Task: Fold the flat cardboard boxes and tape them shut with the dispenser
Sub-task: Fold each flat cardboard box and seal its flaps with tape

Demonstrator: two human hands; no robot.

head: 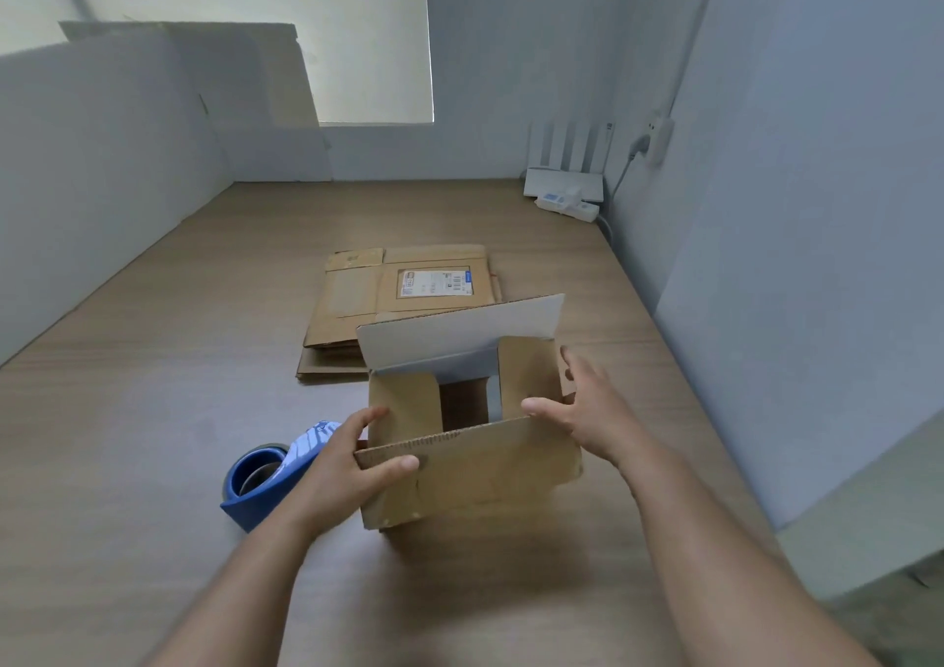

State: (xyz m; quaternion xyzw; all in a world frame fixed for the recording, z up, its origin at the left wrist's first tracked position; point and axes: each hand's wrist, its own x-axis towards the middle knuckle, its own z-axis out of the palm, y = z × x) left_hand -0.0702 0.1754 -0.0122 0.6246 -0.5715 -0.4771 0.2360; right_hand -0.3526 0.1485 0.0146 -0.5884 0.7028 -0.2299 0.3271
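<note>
**Fig. 1. Closing one end of an erected box, seen from the head camera.** The box (475, 492) stands on the table (153, 411) directly in front of me, open end up. Its two side flaps, left (403, 406) and right (526, 375), are folded inward, and a gap between them shows the dark interior. The far flap (449, 344), at 12 o'clock, stands nearly upright with its pale inner face toward me. The near flap (485, 462), at 6 o'clock, is raised and leans toward me.

My left hand (347, 467) pinches the 7 o'clock corner of the near flap, thumb on its outer face and fingers curled round the side. My right hand (587, 411) sits at 3 o'clock with fingers spread apart. Its thumb lies along the flap's top edge and nothing is clamped.

The tape dispenser (260, 482) lies at 9 o'clock, just beside the box and partly hidden by my left wrist. More flat boxes (352, 303) are stacked at 11 o'clock.

**Hazards (judged).**
- Neither long flap is down yet, so the side flaps may spring back up if I lower the long flaps unevenly.
- Reaching for the dispenser frees one hand, and the seam could gape or skew under the tape.
- The light box may slide on the smooth table when pressed.
</note>
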